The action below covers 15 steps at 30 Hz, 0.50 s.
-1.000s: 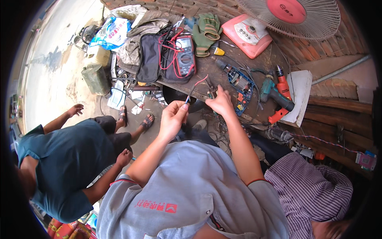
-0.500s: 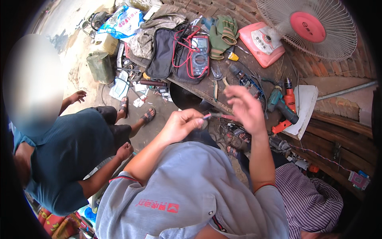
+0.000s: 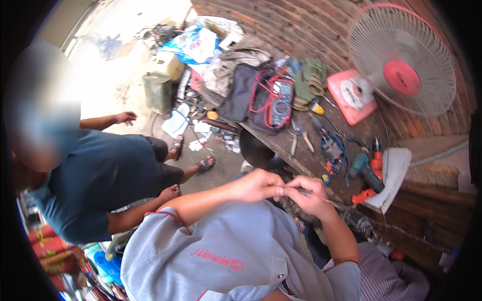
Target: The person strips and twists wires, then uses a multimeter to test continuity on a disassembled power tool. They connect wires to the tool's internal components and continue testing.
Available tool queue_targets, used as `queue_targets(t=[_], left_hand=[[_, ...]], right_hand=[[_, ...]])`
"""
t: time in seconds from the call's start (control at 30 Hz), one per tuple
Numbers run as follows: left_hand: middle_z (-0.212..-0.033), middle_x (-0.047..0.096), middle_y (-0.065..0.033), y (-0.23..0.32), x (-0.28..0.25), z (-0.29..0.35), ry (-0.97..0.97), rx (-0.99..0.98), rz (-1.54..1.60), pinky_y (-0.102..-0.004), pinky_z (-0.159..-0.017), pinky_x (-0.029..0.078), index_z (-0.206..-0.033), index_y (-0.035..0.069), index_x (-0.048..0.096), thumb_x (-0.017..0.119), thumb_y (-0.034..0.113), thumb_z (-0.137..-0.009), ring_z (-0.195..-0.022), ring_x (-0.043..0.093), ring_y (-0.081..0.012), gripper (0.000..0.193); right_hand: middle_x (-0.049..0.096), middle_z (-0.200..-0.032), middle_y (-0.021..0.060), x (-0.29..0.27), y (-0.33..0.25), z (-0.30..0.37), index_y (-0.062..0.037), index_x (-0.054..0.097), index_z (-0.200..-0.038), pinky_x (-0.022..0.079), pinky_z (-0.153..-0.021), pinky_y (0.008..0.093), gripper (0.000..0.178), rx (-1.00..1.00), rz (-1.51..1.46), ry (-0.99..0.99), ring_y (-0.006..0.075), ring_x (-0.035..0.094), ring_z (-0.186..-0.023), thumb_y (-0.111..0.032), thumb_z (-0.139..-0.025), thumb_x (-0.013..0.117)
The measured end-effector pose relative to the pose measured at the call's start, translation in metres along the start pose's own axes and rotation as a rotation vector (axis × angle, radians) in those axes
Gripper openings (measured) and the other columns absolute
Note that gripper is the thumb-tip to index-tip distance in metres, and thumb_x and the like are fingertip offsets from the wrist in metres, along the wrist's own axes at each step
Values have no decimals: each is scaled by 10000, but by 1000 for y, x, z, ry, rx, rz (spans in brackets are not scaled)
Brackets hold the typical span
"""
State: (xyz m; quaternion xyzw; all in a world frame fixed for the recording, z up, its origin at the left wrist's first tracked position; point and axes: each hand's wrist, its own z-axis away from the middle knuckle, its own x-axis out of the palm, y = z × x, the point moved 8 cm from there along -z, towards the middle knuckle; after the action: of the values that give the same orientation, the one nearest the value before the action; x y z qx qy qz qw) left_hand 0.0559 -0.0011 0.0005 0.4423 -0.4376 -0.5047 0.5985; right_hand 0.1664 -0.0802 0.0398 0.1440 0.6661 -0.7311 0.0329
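Observation:
Both hands meet in front of my grey shirt, near the workbench edge. My left hand [image 3: 257,185] is closed in a pinch, thumb and fingertips touching the fingers of the other hand. My right hand [image 3: 310,196] is closed too, with fingers bent around a thin cable [image 3: 302,190]. A reddish length of it shows by the right wrist; the part between the fingertips is mostly hidden and blurred. Beyond the hands, pliers [image 3: 298,129] with pale handles lie at the bench edge, and a blue power tool [image 3: 332,147] lies to their right.
On the bench [image 3: 311,160] are a multimeter [image 3: 282,103] with red leads in a black case, green gloves [image 3: 309,83], a teal drill [image 3: 366,171] and an orange drill [image 3: 376,163]. A pink fan [image 3: 401,78] stands far right. A person in dark blue [image 3: 110,165] stands left; striped clothing [image 3: 381,271] shows lower right.
My right hand has come down from its raised, spread pose and closed beside the left. The hands are now together. The view has swung, shifting the bench right and down.

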Motion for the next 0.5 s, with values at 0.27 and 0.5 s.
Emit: queue_targets(t=[0.27, 0.5], left_hand=[[-999, 716, -146, 33, 40, 33, -253, 316, -369, -451, -717, 554, -1116, 42, 696, 623, 248, -1009, -881, 697, -362, 243], [-964, 690, -150, 60, 47, 45, -302, 386, -371, -478, -714, 539, -1117, 32, 661, 580, 278, -1034, -883, 670, -383, 272]], right_hand=[[616, -662, 150, 24, -21, 41, -28, 626, -755, 485, -513, 413, 190, -131, 172, -438, 323, 631, -560, -115, -895, 721], [594, -637, 129, 19, -50, 58, -32, 598, -749, 475, -501, 402, 191, -225, 219, -472, 307, 598, -528, -79, -874, 734]])
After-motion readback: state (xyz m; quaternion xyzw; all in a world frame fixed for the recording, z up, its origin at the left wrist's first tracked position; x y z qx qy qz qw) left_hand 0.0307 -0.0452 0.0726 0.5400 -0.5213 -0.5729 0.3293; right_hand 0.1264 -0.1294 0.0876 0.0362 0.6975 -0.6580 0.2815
